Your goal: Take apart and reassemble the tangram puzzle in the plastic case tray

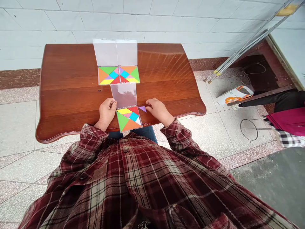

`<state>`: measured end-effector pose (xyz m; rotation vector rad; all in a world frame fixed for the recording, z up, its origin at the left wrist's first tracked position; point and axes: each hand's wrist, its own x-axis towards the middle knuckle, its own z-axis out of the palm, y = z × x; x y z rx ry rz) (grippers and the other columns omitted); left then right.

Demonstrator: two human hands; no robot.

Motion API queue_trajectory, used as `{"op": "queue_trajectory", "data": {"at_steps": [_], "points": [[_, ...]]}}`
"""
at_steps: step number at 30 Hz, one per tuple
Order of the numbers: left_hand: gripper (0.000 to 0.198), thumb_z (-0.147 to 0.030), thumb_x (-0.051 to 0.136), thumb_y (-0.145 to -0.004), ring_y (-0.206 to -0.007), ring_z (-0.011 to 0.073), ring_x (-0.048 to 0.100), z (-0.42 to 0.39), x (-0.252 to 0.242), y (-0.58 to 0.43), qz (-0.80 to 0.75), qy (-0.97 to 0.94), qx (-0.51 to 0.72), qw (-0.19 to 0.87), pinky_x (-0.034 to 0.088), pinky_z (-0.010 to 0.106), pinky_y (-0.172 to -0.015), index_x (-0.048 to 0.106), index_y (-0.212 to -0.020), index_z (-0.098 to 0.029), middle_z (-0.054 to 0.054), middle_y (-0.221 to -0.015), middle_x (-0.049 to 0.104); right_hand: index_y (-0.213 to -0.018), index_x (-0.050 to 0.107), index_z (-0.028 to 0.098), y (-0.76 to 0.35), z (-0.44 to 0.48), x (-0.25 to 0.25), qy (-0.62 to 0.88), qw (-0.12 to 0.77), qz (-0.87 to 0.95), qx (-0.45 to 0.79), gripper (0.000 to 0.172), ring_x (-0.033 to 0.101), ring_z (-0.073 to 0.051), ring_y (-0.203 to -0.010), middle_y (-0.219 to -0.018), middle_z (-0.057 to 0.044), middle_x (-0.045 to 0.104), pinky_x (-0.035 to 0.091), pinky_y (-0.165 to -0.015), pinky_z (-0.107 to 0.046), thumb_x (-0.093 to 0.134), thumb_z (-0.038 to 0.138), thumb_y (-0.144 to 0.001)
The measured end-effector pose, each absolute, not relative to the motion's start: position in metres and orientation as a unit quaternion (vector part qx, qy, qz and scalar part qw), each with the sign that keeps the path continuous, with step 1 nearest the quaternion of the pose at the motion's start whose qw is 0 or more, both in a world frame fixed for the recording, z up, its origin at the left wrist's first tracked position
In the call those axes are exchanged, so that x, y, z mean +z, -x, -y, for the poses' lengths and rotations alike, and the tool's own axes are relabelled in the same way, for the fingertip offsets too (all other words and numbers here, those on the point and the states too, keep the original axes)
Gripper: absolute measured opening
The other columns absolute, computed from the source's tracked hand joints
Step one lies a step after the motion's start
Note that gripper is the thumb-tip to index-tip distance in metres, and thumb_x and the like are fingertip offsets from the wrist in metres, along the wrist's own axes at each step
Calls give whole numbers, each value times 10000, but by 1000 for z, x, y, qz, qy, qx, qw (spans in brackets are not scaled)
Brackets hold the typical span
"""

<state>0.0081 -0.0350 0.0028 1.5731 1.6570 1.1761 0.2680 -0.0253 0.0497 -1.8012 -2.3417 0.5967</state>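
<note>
Triangle (142,109): purple, just right of the nearest tangram case (127,107), close to its upper right corner; I could not tell whether it lay flat on the tabletop (71,95) or was slightly raised.
Right hand (157,110): fingers curved, their tips at the triangle's right end; from where I stood, I could not tell a pinch from a light touch. A hold on the outer edge seemed best, leaving the inner edges free.
Left hand (107,111): fingers curled, thumb by the lower left corner of the open clear lid (124,95); whether they pinched it was unclear. A steady, gentle hold there seemed wise, since the case's near edge jutted past the tabletop's edge.
White gap (138,121): triangular, at the case's right wall, below the blue square (133,116), with its long side seemingly along that wall. The triangle looked turned differently, so rotating it first, then lowering it flat, would have suited that space; forcing a corner might have nudged the neighbouring pieces.
Two filled cases (106,54): side by side farther back, lids open, each showing a purple triangle among its colours, a handy guide for orientation.
</note>
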Motion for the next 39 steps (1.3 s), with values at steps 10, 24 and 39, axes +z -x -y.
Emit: {"op": "queue_trajectory", "data": {"at_steps": [10, 24, 39], "points": [[81, -271, 537, -798, -637, 115, 522, 36, 6, -10, -618, -581, 443, 288, 425, 254, -634, 529, -757, -201, -14, -701, 572, -956, 599, 127, -249, 22, 47, 620, -8, 760, 195, 155, 563, -198, -813, -973, -121, 633, 425, -729, -294, 636, 167, -810], [66, -255, 532, -797, -631, 107, 516, 35, 6, -10, -621, -585, 441, 278, 426, 241, -630, 526, -763, -198, -19, -699, 579, -786, 479, 204, -254, 75, 46, 571, 196, 638, 478, 81, 529, -95, -534, -600, 63, 541, 420, -523, -210, 549, 244, -789], [70, -250, 531, -801, -631, 107, 511, 34, 5, -10, -625, -585, 435, 279, 422, 244, -633, 530, -760, -194, -18, -698, 571, -852, 572, 184, -237, 85, 60, 595, 38, 768, 233, 70, 565, -150, -717, -824, -37, 666, 322, -619, -253, 517, 220, -877]]}}
